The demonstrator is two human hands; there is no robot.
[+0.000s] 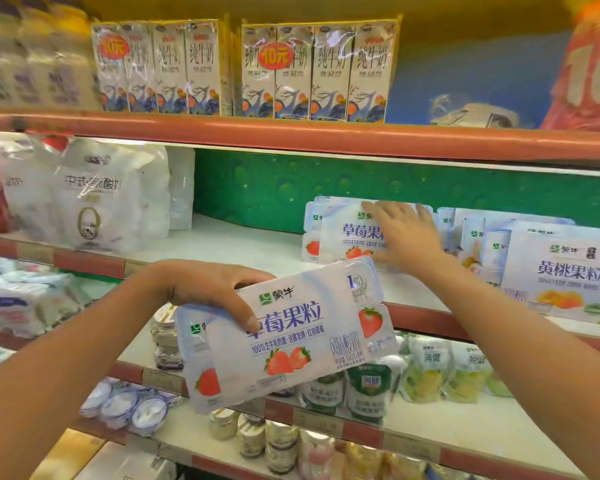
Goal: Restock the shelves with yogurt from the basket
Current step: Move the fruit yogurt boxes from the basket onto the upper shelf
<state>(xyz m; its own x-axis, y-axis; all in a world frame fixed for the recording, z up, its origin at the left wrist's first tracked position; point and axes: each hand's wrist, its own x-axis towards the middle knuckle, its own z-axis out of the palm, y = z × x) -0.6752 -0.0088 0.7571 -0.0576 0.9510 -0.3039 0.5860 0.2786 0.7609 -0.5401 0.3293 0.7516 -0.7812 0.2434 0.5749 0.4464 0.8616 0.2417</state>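
Strawberry yogurt pack held tilted in front of shelves, left hand gripping its upper left edge, thumb curled over front. Beyond grip, up-right: right hand, fingers straight, pressing shelved strawberry pack on middle shelf. Peach packs just right of it.

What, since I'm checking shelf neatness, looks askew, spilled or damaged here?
Nothing looks spilled or damaged. The strawberry yogurt pack gripped in the left hand is tilted, not yet shelved; the right hand rests flat on a shelved strawberry pack.
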